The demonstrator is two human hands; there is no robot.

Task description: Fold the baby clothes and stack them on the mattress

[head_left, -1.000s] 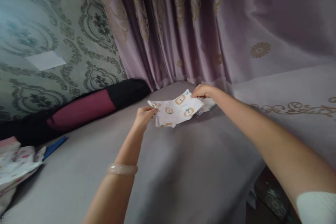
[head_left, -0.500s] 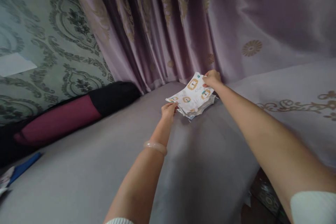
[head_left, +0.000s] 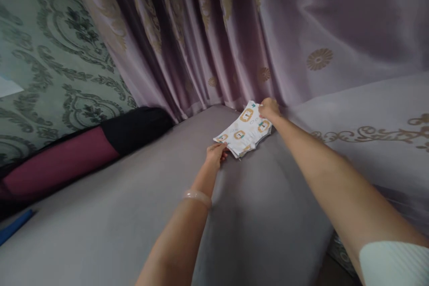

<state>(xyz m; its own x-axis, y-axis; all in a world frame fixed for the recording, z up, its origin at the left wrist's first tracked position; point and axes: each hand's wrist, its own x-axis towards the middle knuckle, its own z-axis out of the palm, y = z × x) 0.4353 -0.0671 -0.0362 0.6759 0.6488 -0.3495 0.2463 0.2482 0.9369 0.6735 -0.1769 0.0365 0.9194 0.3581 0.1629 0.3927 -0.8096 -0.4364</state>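
A pair of small white underpants (head_left: pixel 241 129) with an orange and green animal print lies nearly flat near the far corner of the grey bed surface. Layers of cloth show beneath its near edge, so it seems to rest on a stack. With fingers closed, my left hand (head_left: pixel 217 153) pinches the left corner. At the upper right, my right hand (head_left: pixel 269 110) grips the waist side, its fingertips partly hidden behind the knuckles. A pale bangle (head_left: pixel 197 197) circles my left wrist.
Purple curtains (head_left: pixel 231 53) hang behind the bed (head_left: pixel 134 214). A black and maroon long bundle (head_left: pixel 63 156) lies along the patterned wall at left. Blue cloth (head_left: pixel 16 227) shows at the left edge. A pale embroidered cover (head_left: pixel 375 111) is on the right. The bed's edge drops off at lower right.
Both hands have lowered the underpants flat onto the stack, which it now mostly covers. The view has shifted slightly to the right.
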